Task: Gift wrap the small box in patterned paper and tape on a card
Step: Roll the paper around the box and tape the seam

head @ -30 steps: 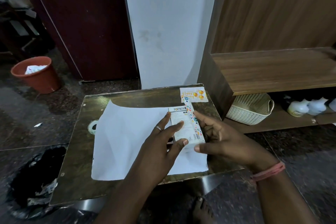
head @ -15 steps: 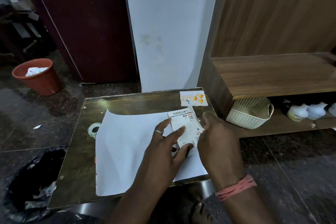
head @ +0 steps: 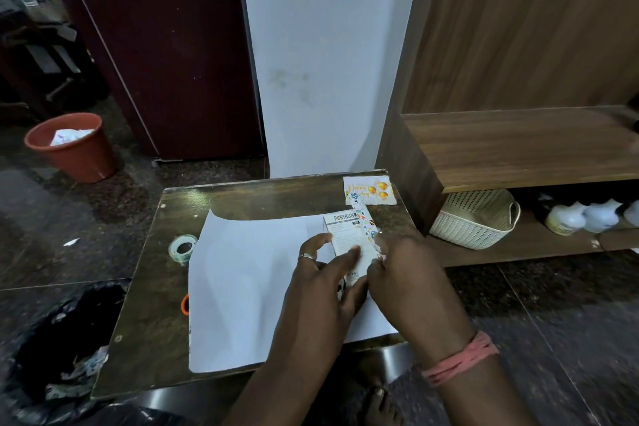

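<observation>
Small white printed cardboard box [head: 349, 245] lies near the right edge of the white-backed sheet of patterned wrapping paper [head: 249, 287] on my dark brown counter [head: 145, 304]. My left hand [head: 321, 284] rests on it with straight fingers, pinning it flat. My right hand [head: 397, 273] curls round the paper's right edge, folding that patterned strip up against the box's side. I judge the fold goes best if I pull the edge taut and crease it along the box. Farther left sits a clear tape roll [head: 182, 248]. At the far corner lies the white greeting card with orange balloons [head: 370, 189].
</observation>
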